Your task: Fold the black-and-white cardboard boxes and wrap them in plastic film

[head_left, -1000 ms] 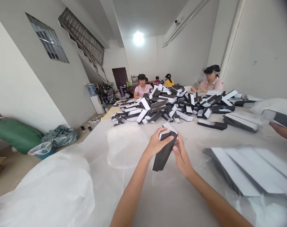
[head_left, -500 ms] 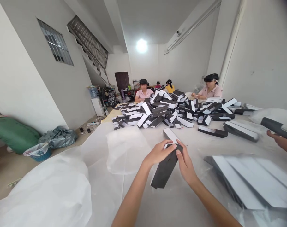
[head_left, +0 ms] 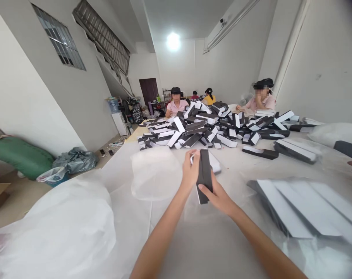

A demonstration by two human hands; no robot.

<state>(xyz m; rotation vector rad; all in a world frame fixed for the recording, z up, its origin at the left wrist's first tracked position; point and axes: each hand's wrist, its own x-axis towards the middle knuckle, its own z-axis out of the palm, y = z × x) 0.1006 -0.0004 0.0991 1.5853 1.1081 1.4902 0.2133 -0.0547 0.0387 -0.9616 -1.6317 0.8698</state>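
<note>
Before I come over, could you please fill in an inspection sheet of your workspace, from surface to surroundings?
Surface: pale sheeting under the work.
Job's things: black-and-white box, held; pile of similar boxes beyond.
Clutter: wrapped white pieces at right; white plastic at lower left.
Hands: left hand at the box's far end, right hand gripping its near end.
Cables: thin cable below the wall camera; others too small to tell.
Surroundings: co-workers beyond the pile; green sack and grey bag at left.

You can read no text, label, brand, number or sign here; none on the black box you hold; none on the heaped boxes; none on the plastic-wrapped white pieces.
</note>
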